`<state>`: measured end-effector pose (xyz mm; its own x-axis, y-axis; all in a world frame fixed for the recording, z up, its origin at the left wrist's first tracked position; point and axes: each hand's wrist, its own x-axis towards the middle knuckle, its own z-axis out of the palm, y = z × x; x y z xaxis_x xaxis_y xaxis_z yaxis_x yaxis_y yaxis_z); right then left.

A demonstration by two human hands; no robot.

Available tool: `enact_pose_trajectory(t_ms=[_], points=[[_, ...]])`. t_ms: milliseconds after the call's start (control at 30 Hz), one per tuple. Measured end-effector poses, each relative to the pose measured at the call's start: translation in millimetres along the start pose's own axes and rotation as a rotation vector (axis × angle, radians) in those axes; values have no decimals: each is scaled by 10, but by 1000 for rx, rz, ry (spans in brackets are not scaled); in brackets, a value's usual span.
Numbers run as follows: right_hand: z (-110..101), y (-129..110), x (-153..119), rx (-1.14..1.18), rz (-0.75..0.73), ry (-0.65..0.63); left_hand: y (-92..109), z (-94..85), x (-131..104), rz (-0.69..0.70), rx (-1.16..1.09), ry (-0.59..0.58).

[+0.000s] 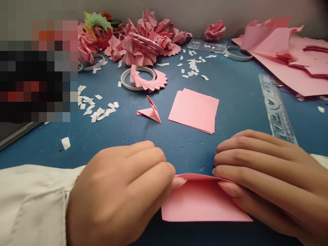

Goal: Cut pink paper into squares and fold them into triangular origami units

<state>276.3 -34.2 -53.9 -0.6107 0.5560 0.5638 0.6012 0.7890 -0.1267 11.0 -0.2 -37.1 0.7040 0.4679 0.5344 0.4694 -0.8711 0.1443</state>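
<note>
A pink paper [205, 205] lies near the front edge of the blue table, its far edge curled up toward me. My left hand [123, 191] is closed on its left end, thumb on the inner side and fingers behind. At the right end, my right hand [266, 181] pinches the same raised edge between thumb and fingers. Beyond the hands sit a small stack of pink squares [194, 110] and a small folded pink piece [151, 112]. Farther back, a partial ring of folded pink pieces [153, 82] rests on a tape roll [125, 80].
Pink paper flowers [143, 44] are heaped at the back. White scraps [101, 112] are scattered left and back centre. On the right are a clear stencil ruler [276, 109], large pink sheets [289, 65] and another tape roll [238, 57]. A clear plastic case [207, 45] lies behind.
</note>
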Motion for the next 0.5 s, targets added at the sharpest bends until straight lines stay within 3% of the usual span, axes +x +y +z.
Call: enact_pose_trajectory(t_ms=[100,233,300,400,433,500], points=[[-50,33,-36,-1,2,-83,-40,2,22,-118,-144,-129],[-60,68,-37,-33,8,-66,-46,-1,99,-174,-214,30],[-46,29,-17,-23,26,-35,-13,2,114,-71,-173,65],[-53,-120,11,15,238,60,59,20,96,138,-40,82],[-65,-180,13,7,319,56,82,27,86,181,4,109],[-92,-282,-4,-38,309,-33,122,37,59,202,21,101]])
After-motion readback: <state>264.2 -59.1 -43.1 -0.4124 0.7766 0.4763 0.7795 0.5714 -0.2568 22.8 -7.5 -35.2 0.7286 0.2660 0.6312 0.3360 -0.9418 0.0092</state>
